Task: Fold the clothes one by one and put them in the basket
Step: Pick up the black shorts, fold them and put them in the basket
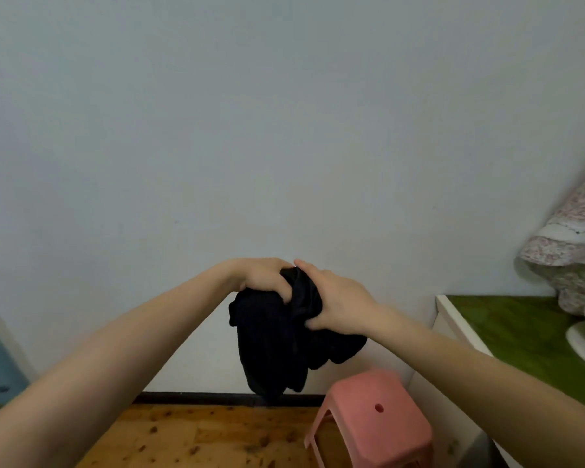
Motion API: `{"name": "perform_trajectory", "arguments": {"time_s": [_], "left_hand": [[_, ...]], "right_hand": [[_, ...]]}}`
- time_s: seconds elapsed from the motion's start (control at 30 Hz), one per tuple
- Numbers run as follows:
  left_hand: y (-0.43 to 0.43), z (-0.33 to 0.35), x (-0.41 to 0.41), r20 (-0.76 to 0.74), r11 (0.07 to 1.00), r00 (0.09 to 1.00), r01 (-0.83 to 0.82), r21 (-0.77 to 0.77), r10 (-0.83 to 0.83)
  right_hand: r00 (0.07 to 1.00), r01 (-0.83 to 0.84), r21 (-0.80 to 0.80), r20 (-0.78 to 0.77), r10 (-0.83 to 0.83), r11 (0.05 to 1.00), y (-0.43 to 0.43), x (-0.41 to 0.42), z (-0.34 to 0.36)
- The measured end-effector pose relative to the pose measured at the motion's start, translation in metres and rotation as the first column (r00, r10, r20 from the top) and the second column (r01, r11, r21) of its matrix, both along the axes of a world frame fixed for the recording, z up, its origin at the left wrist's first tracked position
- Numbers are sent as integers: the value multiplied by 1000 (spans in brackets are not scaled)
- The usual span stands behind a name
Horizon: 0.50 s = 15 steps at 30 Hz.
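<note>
Gripping a bunched black garment point(267, 349), perhaps knitted, midair, your left hand point(262, 278) and right hand point(338, 304) risk its dangling folds unravelling.

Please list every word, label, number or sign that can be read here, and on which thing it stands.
None: no text can be read in this view.
The black garment, gripped by the left hand and right hand, shows no label or print.
The pink stool and the flowered cloth bear no writing.

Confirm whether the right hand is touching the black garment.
Touching. The head view shows the right hand gripping the black garment, its fingers wrapped over the bunched fabric.
</note>
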<state>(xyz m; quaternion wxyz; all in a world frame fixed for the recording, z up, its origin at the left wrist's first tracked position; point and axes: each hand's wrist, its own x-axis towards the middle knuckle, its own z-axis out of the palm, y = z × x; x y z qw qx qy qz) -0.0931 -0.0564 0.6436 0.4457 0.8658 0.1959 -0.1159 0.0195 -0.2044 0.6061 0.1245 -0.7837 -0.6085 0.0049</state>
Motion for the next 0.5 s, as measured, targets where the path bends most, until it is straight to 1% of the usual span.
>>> {"name": "perform_trajectory", "arguments": {"time_s": [0.07,0.1,0.17,0.2,0.23,0.27,0.3,0.33,0.37,0.4,0.43,0.47,0.5], "left_hand": [[-2,5,3,-45,988,999,37,149,-30],[-3,4,4,-48,967,998,44,251,-33],[-8,0,4,-2,900,999,40,435,-43],[-10,-3,2,33,845,998,32,534,-59],[-12,-8,-1,49,753,995,36,657,-90],[-14,-13,-5,45,627,990,48,778,-131],[-16,-19,-10,36,500,986,52,865,-165],[-18,-24,-14,49,389,980,31,921,-194],[-19,-30,-18,103,296,967,-30,955,-232],[-18,-38,-20,187,217,941,-128,968,-282],[-18,-45,-20,304,158,887,-264,951,-348],[-17,-49,-22,409,143,823,-385,912,-395],[-16,-52,-22,498,158,765,-478,864,-410]], "right_hand": [[1000,16,27,23,-17,999,8,1,-1],[999,33,33,2,-34,999,10,2,-1],[991,75,15,-116,-73,997,12,7,2],[976,89,1,-201,-86,996,11,11,2],[950,96,-6,-299,-94,995,11,15,2],[907,110,-6,-409,-103,994,10,19,0],[847,123,6,-522,-102,992,8,22,0],[780,138,18,-619,-98,990,7,24,-2],[715,146,37,-695,-80,989,5,25,-3],[665,147,63,-745,-52,987,4,25,-2],[626,163,90,-779,-33,982,4,26,-3],[593,193,119,-805,-19,974,5,25,-2],[564,241,147,-826,-15,959,6,25,-3]]}}
